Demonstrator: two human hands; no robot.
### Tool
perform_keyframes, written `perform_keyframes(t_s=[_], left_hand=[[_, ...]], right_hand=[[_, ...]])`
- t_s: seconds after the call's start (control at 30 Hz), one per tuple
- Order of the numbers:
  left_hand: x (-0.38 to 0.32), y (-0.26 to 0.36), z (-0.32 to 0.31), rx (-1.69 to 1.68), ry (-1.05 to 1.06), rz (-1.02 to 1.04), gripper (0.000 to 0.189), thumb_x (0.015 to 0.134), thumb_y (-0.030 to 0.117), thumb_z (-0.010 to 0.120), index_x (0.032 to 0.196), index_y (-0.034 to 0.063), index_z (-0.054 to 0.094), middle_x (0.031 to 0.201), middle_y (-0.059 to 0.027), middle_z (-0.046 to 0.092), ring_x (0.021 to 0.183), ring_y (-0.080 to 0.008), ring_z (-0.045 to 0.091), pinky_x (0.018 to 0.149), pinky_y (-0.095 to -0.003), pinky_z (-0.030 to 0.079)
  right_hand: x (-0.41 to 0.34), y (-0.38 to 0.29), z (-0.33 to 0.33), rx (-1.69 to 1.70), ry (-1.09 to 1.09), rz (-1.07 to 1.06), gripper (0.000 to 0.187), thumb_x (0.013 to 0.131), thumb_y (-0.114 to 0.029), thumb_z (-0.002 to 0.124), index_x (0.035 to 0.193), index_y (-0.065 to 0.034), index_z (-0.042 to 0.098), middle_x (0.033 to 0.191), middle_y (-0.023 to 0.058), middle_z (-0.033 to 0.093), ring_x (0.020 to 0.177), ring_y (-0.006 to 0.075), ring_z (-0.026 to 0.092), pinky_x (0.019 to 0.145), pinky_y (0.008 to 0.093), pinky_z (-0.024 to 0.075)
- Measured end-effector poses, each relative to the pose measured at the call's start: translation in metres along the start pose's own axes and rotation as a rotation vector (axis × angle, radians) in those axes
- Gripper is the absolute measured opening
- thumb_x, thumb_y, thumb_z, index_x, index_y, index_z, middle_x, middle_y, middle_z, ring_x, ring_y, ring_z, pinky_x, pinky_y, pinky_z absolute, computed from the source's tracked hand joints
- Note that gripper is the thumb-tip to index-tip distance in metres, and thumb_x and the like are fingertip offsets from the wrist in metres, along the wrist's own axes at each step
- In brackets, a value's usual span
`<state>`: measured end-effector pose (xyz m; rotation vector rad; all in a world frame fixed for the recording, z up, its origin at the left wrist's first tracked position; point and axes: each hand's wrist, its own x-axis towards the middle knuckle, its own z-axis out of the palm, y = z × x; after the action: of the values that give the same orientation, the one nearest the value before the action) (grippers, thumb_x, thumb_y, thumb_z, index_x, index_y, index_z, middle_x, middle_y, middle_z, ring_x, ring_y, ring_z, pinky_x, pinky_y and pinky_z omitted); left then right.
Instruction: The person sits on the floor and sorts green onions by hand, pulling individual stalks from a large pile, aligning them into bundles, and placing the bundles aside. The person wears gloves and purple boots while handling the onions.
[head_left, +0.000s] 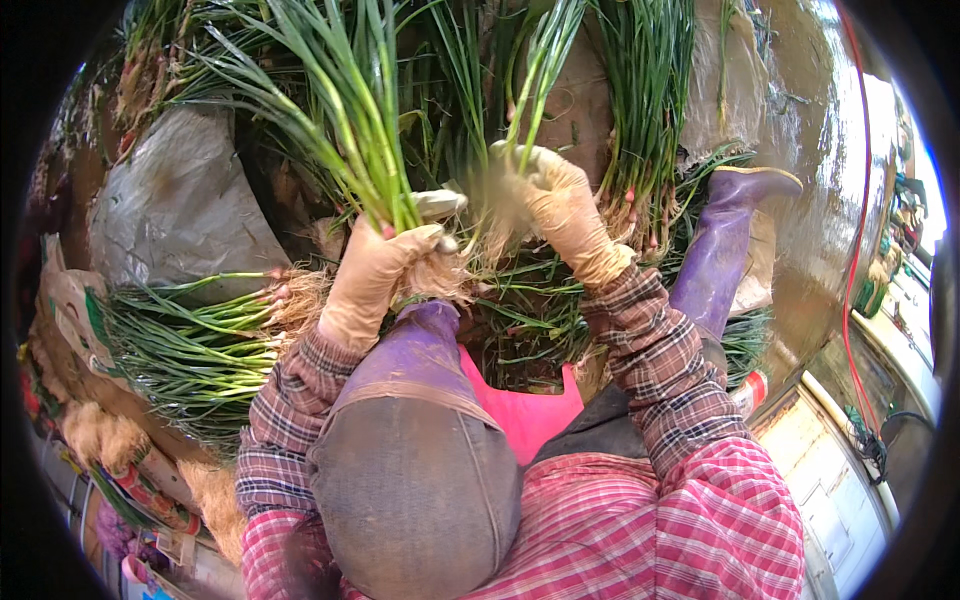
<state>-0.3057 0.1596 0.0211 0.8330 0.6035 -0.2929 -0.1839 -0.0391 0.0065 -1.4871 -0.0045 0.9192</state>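
My left hand (375, 270), in a tan rubber glove, grips a bunch of green onions (367, 142) near the root end. Their leaves fan upward, and pale stringy roots (435, 277) hang below my fingers. In a matching glove, my right hand (555, 202) pinches a few thinner green onions (536, 82) by their lower stems. A blurred patch hides part of its fingertips. The two hands are apart, above my purple rubber boot (405, 337). Right of my right hand lies a thick row of green onions (649, 112) with reddish bases and roots toward me.
At left, a pile of green onions (202, 337) lies with roots facing my left wrist, below a grey plastic sheet (184, 195). Loose leaves (532, 300) litter the ground between my boots. My other purple boot (716, 240) is at right. A red hose or cable (859, 225) crosses the wet floor.
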Motion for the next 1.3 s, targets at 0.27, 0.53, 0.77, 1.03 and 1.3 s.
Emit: perform_keyframes(t_s=[0.27,0.53,0.77,1.03,1.3], left_hand=[[0.009,-0.019,-0.011,-0.167,0.011,-0.141,0.023,0.089,0.009,0.070,0.110,0.0014,0.064,0.092,-0.0025,0.069,0.076,-0.0102,0.066,0.069,-0.0250,0.055],[-0.007,-0.024,-0.017,-0.144,-0.028,-0.229,0.024,0.089,0.007,0.069,0.112,0.0016,0.064,0.094,-0.0051,0.069,0.081,-0.0123,0.065,0.072,-0.0248,0.054],[0.002,-0.023,-0.016,-0.101,0.080,-0.122,0.028,0.092,0.009,0.066,0.118,0.0006,0.059,0.104,-0.0053,0.067,0.090,-0.0133,0.066,0.078,-0.0275,0.055],[0.006,-0.035,-0.017,-0.251,-0.008,-0.129,0.033,0.093,0.011,0.066,0.122,-0.0011,0.058,0.100,-0.0041,0.068,0.083,-0.0133,0.067,0.074,-0.0262,0.055],[-0.025,0.015,-0.002,-0.134,-0.139,-0.057,0.035,0.084,0.017,0.078,0.109,0.0062,0.056,0.083,-0.0074,0.066,0.077,-0.0213,0.067,0.071,-0.0367,0.058]], right_hand=[[-0.007,0.002,0.035,0.005,-0.189,0.082,0.024,0.093,-0.008,0.063,0.115,0.0028,0.064,0.094,0.0032,0.067,0.078,0.0078,0.060,0.069,0.0232,0.0520],[0.021,0.004,0.023,0.258,-0.093,0.191,0.024,0.097,-0.020,0.060,0.109,0.0001,0.068,0.073,0.0025,0.066,0.054,0.0017,0.048,0.046,0.0158,0.0356],[0.020,-0.007,0.044,-0.268,-0.194,0.033,0.022,0.097,-0.018,0.062,0.086,0.0008,0.069,0.068,-0.0001,0.062,0.063,0.0065,0.052,0.057,0.0262,0.0449],[0.002,-0.006,0.050,-1.027,-0.239,-0.178,0.035,0.093,-0.031,0.055,0.079,-0.0024,0.069,0.073,0.0224,0.065,0.072,0.0426,0.064,0.065,0.0484,0.0505],[0.003,0.006,-0.093,-1.287,0.349,0.127,0.041,0.099,-0.040,0.050,0.094,-0.0030,0.068,0.084,0.0187,0.067,0.078,0.0368,0.065,0.067,0.0419,0.0526]])
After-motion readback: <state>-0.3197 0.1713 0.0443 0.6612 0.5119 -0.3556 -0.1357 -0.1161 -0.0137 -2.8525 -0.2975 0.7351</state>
